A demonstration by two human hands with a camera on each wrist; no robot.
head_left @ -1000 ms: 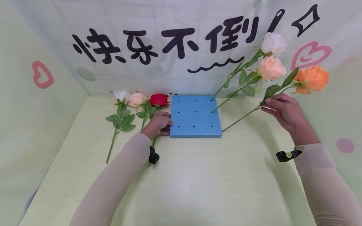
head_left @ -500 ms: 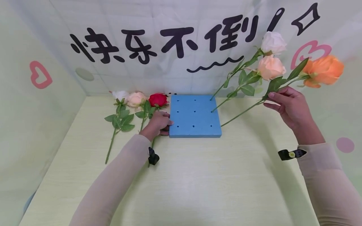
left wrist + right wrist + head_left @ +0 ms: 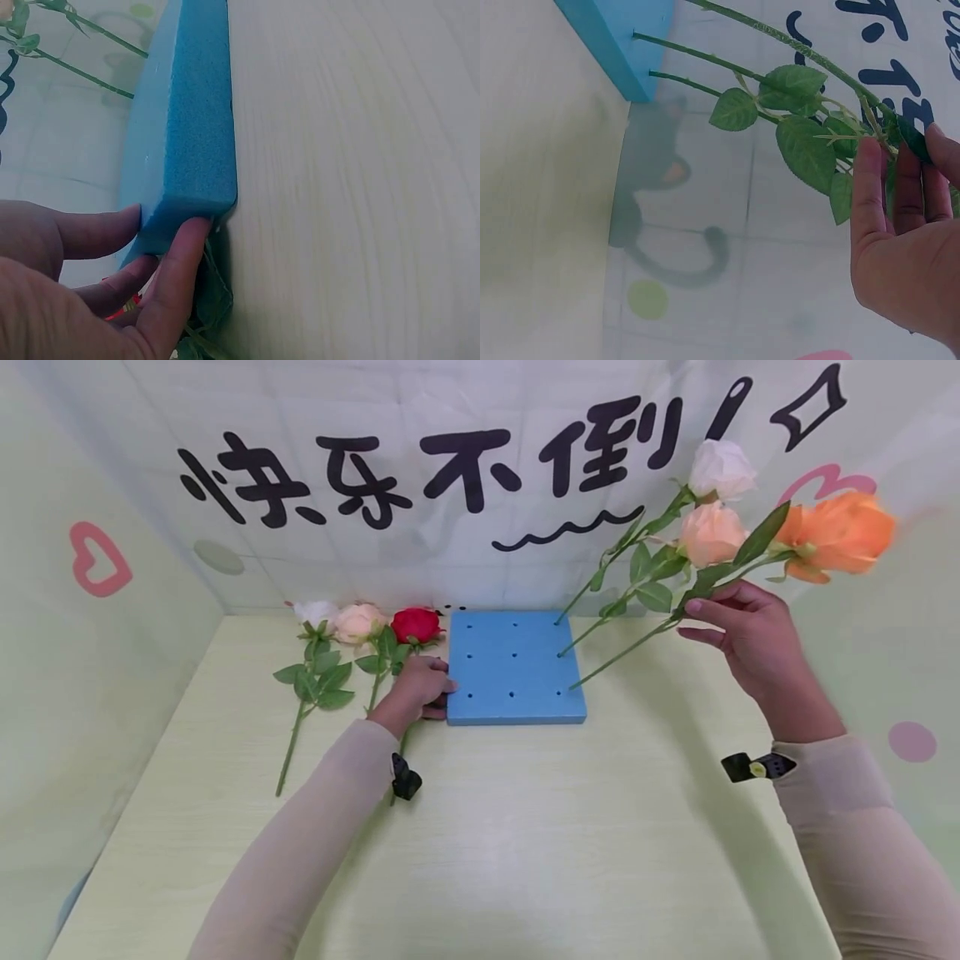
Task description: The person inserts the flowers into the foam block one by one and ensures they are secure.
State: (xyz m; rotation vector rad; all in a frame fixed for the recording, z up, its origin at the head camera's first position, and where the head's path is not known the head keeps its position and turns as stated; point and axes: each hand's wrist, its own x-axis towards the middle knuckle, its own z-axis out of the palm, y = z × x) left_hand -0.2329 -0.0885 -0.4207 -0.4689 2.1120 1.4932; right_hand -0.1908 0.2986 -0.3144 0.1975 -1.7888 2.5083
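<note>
My right hand [image 3: 757, 647] pinches the stem of an orange rose [image 3: 838, 533] among its leaves. The rose slants, its stem tip close over the front right hole of a blue foam block [image 3: 491, 677]. In the right wrist view, thumb and fingers are around the stem [image 3: 795, 49], while the bloom is out of frame. My left hand [image 3: 420, 689] holds the block's left edge, thumb at the top face and fingers against the side [image 3: 169, 232]. A white rose [image 3: 722, 470] and a peach rose [image 3: 711, 535] stand tilted in the block's right-hand holes.
Left of the block lie a red rose [image 3: 417, 625], a pale peach rose [image 3: 360, 623] and a white rose [image 3: 315, 615]; my left arm partly covers them. Behind the table [image 3: 525, 835] rises a backdrop [image 3: 450, 560] with black lettering. Several holes dot the block.
My right hand first lifts the orange rose slightly right, then carries it left; its stem tip shifts from the block's front right corner to near the front right hole. The left hand keeps its place.
</note>
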